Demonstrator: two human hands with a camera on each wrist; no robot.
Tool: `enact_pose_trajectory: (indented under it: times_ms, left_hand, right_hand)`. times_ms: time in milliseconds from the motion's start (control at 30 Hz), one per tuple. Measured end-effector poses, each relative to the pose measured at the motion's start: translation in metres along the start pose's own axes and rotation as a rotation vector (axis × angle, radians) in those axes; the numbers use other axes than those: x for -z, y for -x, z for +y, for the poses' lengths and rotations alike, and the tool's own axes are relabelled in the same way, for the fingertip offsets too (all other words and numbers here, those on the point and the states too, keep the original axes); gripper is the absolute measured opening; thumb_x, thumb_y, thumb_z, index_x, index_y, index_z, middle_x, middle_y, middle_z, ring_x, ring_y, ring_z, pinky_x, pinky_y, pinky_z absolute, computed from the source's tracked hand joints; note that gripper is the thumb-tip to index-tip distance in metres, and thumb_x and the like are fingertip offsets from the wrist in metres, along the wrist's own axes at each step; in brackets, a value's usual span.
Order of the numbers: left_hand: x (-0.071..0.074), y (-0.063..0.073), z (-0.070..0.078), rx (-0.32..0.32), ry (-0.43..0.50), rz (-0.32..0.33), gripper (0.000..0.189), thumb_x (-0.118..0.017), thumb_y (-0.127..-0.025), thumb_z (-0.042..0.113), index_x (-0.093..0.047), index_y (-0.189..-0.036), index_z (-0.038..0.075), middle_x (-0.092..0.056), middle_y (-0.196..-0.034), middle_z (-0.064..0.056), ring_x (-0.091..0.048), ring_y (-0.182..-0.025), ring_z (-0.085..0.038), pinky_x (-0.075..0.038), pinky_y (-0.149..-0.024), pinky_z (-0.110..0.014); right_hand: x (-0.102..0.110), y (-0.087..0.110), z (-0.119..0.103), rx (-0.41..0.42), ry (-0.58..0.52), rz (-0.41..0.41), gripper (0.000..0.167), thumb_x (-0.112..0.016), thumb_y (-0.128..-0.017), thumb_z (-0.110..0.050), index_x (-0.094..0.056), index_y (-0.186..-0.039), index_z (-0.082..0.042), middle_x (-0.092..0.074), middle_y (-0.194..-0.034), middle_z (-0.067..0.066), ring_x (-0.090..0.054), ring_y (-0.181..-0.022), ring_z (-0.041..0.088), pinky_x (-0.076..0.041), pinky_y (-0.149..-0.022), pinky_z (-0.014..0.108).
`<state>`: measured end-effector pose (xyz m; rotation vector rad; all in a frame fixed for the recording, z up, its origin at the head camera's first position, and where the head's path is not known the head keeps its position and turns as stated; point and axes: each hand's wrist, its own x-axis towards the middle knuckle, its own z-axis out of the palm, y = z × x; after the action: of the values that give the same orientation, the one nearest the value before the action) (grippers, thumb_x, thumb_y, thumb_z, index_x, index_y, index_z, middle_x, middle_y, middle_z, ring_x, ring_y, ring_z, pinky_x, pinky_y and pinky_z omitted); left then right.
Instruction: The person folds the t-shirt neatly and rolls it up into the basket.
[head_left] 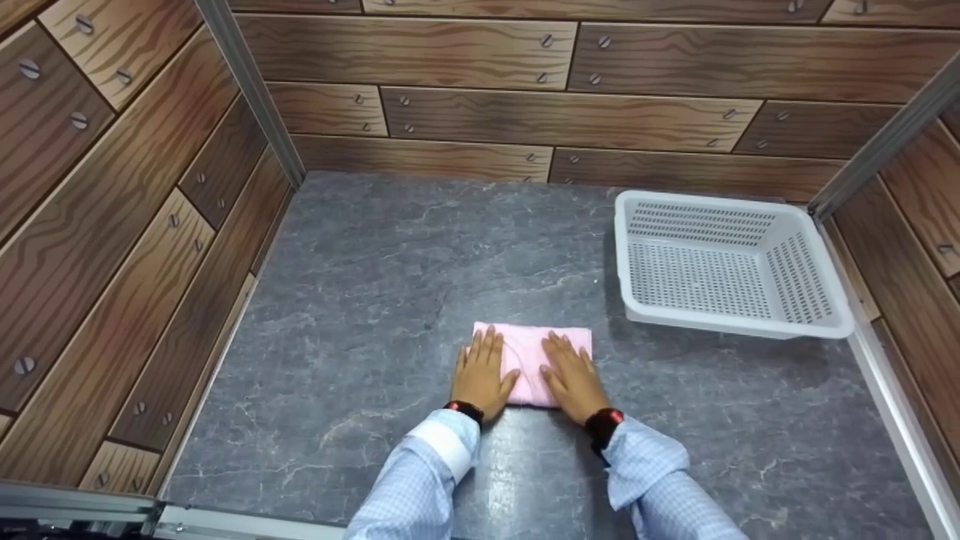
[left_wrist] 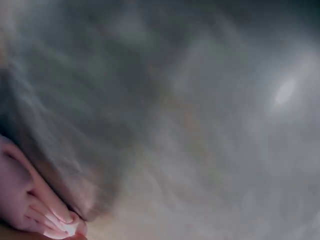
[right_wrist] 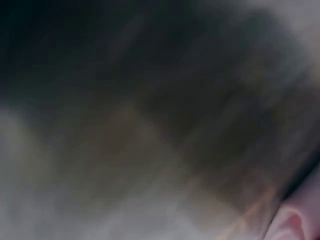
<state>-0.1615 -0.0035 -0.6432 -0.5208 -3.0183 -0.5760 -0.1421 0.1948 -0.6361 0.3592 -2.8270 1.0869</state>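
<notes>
A folded pink cloth point(head_left: 531, 352) lies flat on the dark grey marbled surface, close in front of the person. The left hand point(head_left: 482, 375) rests palm down over its left side, fingers straight and pointing away. Over the right side lies the right hand point(head_left: 574, 379), also palm down with fingers extended. Both thumbs point inward across the cloth, with a strip of pink between them. In the left wrist view, folded layers of the cloth point(left_wrist: 30, 195) show at the lower left. The right wrist view is blurred, with a bit of the cloth point(right_wrist: 295, 225) at the lower right corner.
A white perforated plastic basket point(head_left: 697, 281) stands at the right rear of the grey surface point(head_left: 360, 300). Wood-patterned panels point(head_left: 480, 56) enclose the back and both sides, with metal frame posts point(head_left: 259, 90) at the corners.
</notes>
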Motion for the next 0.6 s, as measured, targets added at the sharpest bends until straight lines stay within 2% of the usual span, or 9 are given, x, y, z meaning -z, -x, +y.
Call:
enact_pose_trajectory:
  times_ms: [67, 167, 267, 333, 400, 467, 533, 600]
  left_hand:
    - [0.006, 0.001, -0.001, 0.025, 0.117, 0.003, 0.068, -0.053, -0.096, 0.038, -0.037, -0.148, -0.001, -0.031, -0.159, -0.017, -0.028, -0.146, -0.04, -0.027, -0.117, -0.054]
    - [0.013, 0.003, -0.002, 0.08, 0.285, 0.02, 0.063, -0.057, -0.094, 0.027, -0.039, -0.145, -0.006, -0.031, -0.157, -0.023, -0.03, -0.143, -0.047, -0.025, -0.118, -0.053]
    - [0.021, 0.004, -0.004, 0.144, 0.443, 0.065, 0.06, -0.059, -0.092, 0.018, -0.041, -0.142, -0.01, -0.036, -0.152, -0.028, -0.035, -0.139, -0.048, -0.028, -0.116, -0.054]
    - [0.027, 0.004, -0.006, 0.195, 0.523, 0.102, 0.057, -0.059, -0.091, 0.013, -0.042, -0.14, -0.012, -0.041, -0.146, -0.031, -0.04, -0.136, -0.047, -0.032, -0.114, -0.054]
    - [0.032, 0.005, -0.007, 0.255, 0.575, 0.126, 0.055, -0.059, -0.091, 0.011, -0.044, -0.137, -0.013, -0.047, -0.138, -0.033, -0.046, -0.13, -0.047, -0.036, -0.111, -0.054]
    - [0.036, 0.005, -0.009, 0.316, 0.597, 0.131, 0.053, -0.059, -0.09, 0.01, -0.045, -0.135, -0.014, -0.052, -0.131, -0.033, -0.05, -0.126, -0.046, -0.039, -0.108, -0.053]
    - [0.039, 0.005, -0.01, 0.364, 0.607, 0.126, 0.05, -0.059, -0.09, 0.009, -0.048, -0.132, -0.014, -0.057, -0.123, -0.032, -0.055, -0.12, -0.044, -0.042, -0.105, -0.052]
    - [0.04, 0.005, -0.011, 0.385, 0.602, 0.116, 0.041, -0.06, -0.088, 0.008, -0.055, -0.121, -0.015, -0.062, -0.11, -0.029, -0.06, -0.109, -0.042, -0.047, -0.097, -0.051]
  right_hand:
    - [0.007, 0.001, 0.0, -0.06, -0.19, 0.058, 0.045, -0.054, -0.097, -0.007, -0.048, -0.14, 0.005, -0.046, -0.146, 0.026, -0.034, -0.141, 0.045, -0.024, -0.118, 0.054]
    - [0.018, 0.003, 0.0, -0.162, -0.401, 0.159, 0.042, -0.051, -0.095, 0.004, -0.05, -0.137, 0.007, -0.051, -0.141, 0.028, -0.039, -0.138, 0.043, -0.033, -0.116, 0.038]
    - [0.03, 0.005, 0.002, -0.286, -0.515, 0.241, 0.041, -0.045, -0.097, 0.005, -0.048, -0.137, 0.009, -0.052, -0.139, 0.029, -0.044, -0.135, 0.041, -0.037, -0.11, 0.022]
    - [0.037, 0.007, 0.003, -0.401, -0.601, 0.273, 0.042, -0.042, -0.099, 0.002, -0.045, -0.14, 0.009, -0.05, -0.14, 0.031, -0.046, -0.134, 0.04, -0.042, -0.103, 0.021]
    - [0.043, 0.009, 0.006, -0.545, -0.686, 0.267, 0.044, -0.041, -0.101, -0.005, -0.04, -0.144, 0.007, -0.048, -0.142, 0.03, -0.049, -0.13, 0.035, -0.048, -0.095, 0.023]
    - [0.048, 0.011, 0.009, -0.686, -0.764, 0.241, 0.046, -0.04, -0.102, -0.01, -0.037, -0.146, 0.005, -0.05, -0.14, 0.028, -0.057, -0.118, 0.028, -0.052, -0.087, 0.025]
    - [0.051, 0.014, 0.012, -0.791, -0.825, 0.199, 0.048, -0.04, -0.102, -0.013, -0.036, -0.147, 0.005, -0.058, -0.129, 0.024, -0.063, -0.102, 0.019, -0.055, -0.079, 0.027]
    - [0.052, 0.016, 0.013, -0.849, -0.846, 0.166, 0.049, -0.042, -0.101, -0.014, -0.037, -0.145, 0.007, -0.066, -0.111, 0.016, -0.065, -0.086, 0.012, -0.056, -0.072, 0.025]
